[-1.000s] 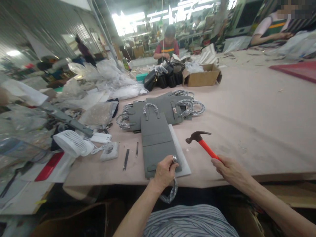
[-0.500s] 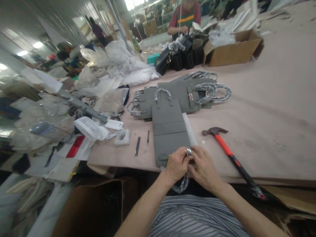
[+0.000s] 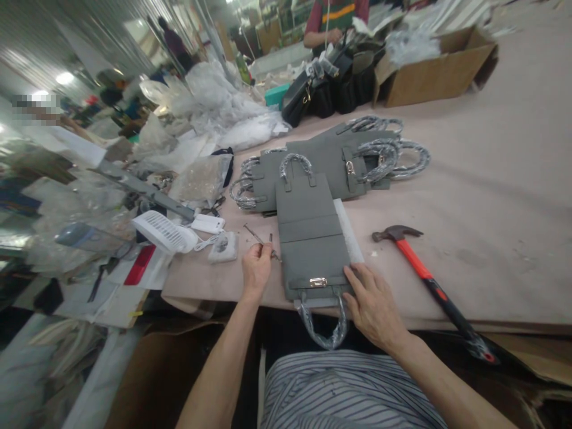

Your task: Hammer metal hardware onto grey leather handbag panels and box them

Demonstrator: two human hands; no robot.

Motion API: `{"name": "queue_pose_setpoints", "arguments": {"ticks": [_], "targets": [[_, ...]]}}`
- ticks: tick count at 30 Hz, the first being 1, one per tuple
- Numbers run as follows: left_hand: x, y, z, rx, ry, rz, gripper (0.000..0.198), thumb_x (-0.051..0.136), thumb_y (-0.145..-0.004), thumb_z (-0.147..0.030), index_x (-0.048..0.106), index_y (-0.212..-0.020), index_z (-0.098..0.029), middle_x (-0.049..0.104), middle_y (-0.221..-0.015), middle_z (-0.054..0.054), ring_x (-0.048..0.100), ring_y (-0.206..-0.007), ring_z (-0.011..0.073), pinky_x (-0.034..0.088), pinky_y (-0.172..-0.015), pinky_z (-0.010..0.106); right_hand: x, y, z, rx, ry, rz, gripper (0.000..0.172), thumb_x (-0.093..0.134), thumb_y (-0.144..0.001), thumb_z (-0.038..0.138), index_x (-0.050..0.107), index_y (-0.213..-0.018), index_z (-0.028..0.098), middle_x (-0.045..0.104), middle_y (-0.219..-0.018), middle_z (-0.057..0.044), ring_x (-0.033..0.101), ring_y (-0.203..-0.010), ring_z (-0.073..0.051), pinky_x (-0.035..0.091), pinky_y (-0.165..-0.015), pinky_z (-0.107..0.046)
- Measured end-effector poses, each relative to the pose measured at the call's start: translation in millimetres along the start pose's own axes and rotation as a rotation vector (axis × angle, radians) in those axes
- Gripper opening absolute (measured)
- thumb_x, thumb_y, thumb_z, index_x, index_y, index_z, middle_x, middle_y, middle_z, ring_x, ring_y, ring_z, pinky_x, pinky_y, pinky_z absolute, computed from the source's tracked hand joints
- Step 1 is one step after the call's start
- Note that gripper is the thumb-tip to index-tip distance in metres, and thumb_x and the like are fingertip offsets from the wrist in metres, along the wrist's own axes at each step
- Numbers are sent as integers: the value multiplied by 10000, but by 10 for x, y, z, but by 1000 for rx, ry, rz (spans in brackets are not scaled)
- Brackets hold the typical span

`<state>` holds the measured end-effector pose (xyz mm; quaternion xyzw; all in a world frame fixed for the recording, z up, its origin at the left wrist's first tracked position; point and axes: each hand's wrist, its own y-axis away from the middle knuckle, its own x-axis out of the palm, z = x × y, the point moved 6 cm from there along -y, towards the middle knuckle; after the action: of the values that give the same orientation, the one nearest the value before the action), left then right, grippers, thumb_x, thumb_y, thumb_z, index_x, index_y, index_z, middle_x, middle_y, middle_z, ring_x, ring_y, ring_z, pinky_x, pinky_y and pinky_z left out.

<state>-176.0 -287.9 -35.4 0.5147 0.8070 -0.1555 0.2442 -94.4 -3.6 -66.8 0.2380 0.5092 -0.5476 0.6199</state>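
Note:
A grey handbag panel (image 3: 310,253) lies lengthwise at the table's front edge, a shiny metal clasp (image 3: 318,282) near its close end. Its plastic-wrapped handle (image 3: 324,339) hangs over the edge. My right hand (image 3: 373,304) rests on the panel's right side, fingers stretched and apart. To the left of the panel, my left hand (image 3: 257,274) is closed, fingertips pinching a slim metal rod (image 3: 253,233) that points away to the upper left. Another small tool end (image 3: 270,237) shows by the fingertips; whether it is held is unclear. A claw hammer (image 3: 415,265) with a red-and-black handle lies at the right.
More grey bag pieces (image 3: 322,161) with wrapped handles are stacked behind. A white fan (image 3: 163,232) and a wrapped packet (image 3: 223,247) sit left. Black bags (image 3: 328,92), a cardboard box (image 3: 435,71) and heaped plastic (image 3: 218,107) stand farther back. Another person (image 3: 335,24) works across the table.
My hands have come apart from the clasp, which now shows on the panel. The left hand moved left to the small metal tools and took hold; the right shifted onto the panel's right edge.

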Motion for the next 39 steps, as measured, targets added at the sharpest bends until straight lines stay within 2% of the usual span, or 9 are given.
{"name": "queue_pose_setpoints", "arguments": {"ticks": [5, 10, 13, 17, 21, 25, 29, 33, 39], "targets": [[-427, -127, 360, -78, -706, 26, 369, 521, -907, -454, 650, -685, -189, 724, -771, 141, 694, -842, 320, 480, -737, 366, 14, 5, -12, 4, -15, 6, 467, 458, -992, 276, 494, -1423, 102, 502, -1429, -212, 437, -1332, -375, 439, -1068, -557], [-713, -159, 576, -210, -907, 20, 383, 494, -930, -453, 726, -836, -164, 750, -914, 208, 695, -919, 385, 492, -763, 420, 4, 10, -13, 4, -63, 6, 480, 463, -987, 271, 473, -1442, 120, 484, -1440, -221, 424, -1345, -379, 434, -1062, -578], [-795, -131, 603, -164, -947, -14, 342, 503, -934, -394, 729, -969, -140, 740, -996, 212, 687, -944, 379, 497, -773, 427, -21, 7, -15, 8, -111, -8, 484, 478, -972, 247, 466, -1446, 152, 487, -1431, -204, 435, -1338, -360, 431, -1067, -568], [-563, 161, 292, 189, -865, -77, 279, 476, -970, -278, 690, -1076, -135, 706, -1127, 183, 665, -1014, 326, 494, -849, 410, -75, -32, -12, 15, -113, 4, 429, 522, -940, 221, 534, -1366, 174, 503, -1406, -180, 469, -1269, -348, 436, -1038, -543], [56, 731, -157, 585, -577, 226, 128, 566, -973, -248, 668, -1031, -198, 705, -1089, 83, 643, -1016, 247, 480, -908, 371, -149, -155, 14, -26, -20, 47, 318, 557, -915, 185, 634, -1223, 194, 552, -1328, -165, 487, -1150, -340, 409, -995, -529], [456, 1059, -368, 727, -624, 432, 88, 679, -915, -213, 642, -995, -211, 661, -1020, 54, 591, -954, 246, 472, -818, 376, -164, -328, 104, -184, 51, 142, 246, 552, -921, 143, 659, -1134, 207, 634, -1123, -112, 503, -1004, -286, 387, -917, -452], [552, 1061, -377, 811, -776, 498, 38, 621, -933, -157, 615, -938, -194, 619, -950, 64, 553, -894, 256, 458, -751, 374, -150, -425, 214, -373, 132, 257, 247, 487, -905, 61, 655, -1045, 176, 615, -952, -97, 491, -875, -249, 382, -814, -395], [538, 1044, -350, 932, -871, 559, 151, 498, -938, -62, 602, -960, -169, 600, -955, 93, 536, -885, 269, 465, -750, 392, -182, -418, 250, -488, 126, 305, 330, 429, -915, 31, 634, -1138, 161, 570, -953, -102, 467, -832, -238, 395, -760, -367], [373, 960, -305, 904, -570, 603, 243, 453, -921, -22, 624, -1001, -176, 632, -1012, 82, 549, -955, 236, 494, -833, 362, -134, -358, 118, -503, -39, 345, 293, 481, -894, 13, 651, -1059, 185, 552, -1018, -94, 470, -894, -228, 426, -778, -347]]}}
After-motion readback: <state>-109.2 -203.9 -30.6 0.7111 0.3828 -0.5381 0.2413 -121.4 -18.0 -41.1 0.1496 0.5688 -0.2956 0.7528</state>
